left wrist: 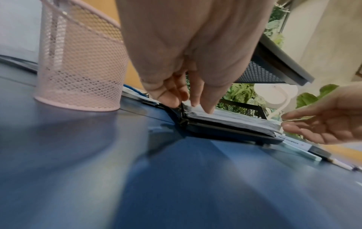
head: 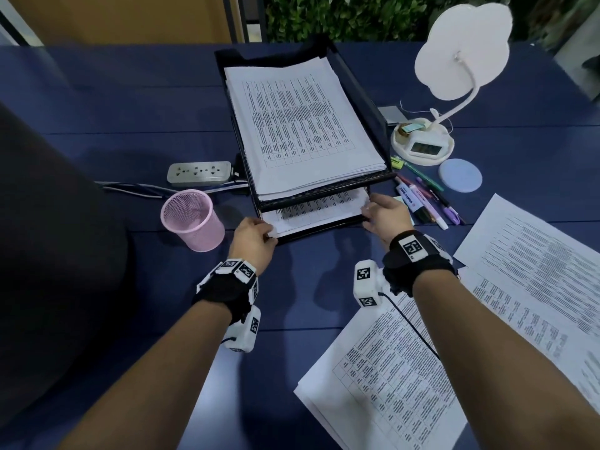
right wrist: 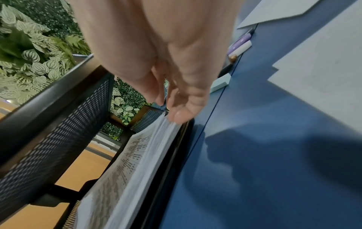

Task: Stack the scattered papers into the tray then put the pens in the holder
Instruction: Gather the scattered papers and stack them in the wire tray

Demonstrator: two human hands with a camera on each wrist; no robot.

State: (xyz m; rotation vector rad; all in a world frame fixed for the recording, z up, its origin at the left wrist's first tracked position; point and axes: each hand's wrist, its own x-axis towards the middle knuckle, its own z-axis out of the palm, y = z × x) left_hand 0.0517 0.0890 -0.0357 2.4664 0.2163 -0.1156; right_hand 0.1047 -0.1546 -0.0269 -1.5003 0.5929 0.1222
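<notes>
A black two-tier mesh tray (head: pixel 325 187) stands mid-table, its top tier filled with a printed paper stack (head: pixel 302 125). A second paper stack (head: pixel 318 209) lies in the lower tier, its front edge sticking out. My left hand (head: pixel 269 233) pinches that stack's front left corner (left wrist: pixel 195 111). At the front right corner (right wrist: pixel 172 124) my right hand (head: pixel 368 212) pinches it between thumb and fingers. Loose printed sheets (head: pixel 389 368) lie at the near right. Several pens and markers (head: pixel 425 199) lie right of the tray. The pink mesh holder (head: pixel 191 219) stands empty at its left.
A power strip (head: pixel 199 173) with cables lies behind the holder. A white cloud-shaped lamp (head: pixel 422 141) and a pale blue round disc (head: pixel 460 174) stand at the right. More sheets (head: pixel 535 254) lie along the right side. A large dark shape (head: pixel 48 254) fills the left.
</notes>
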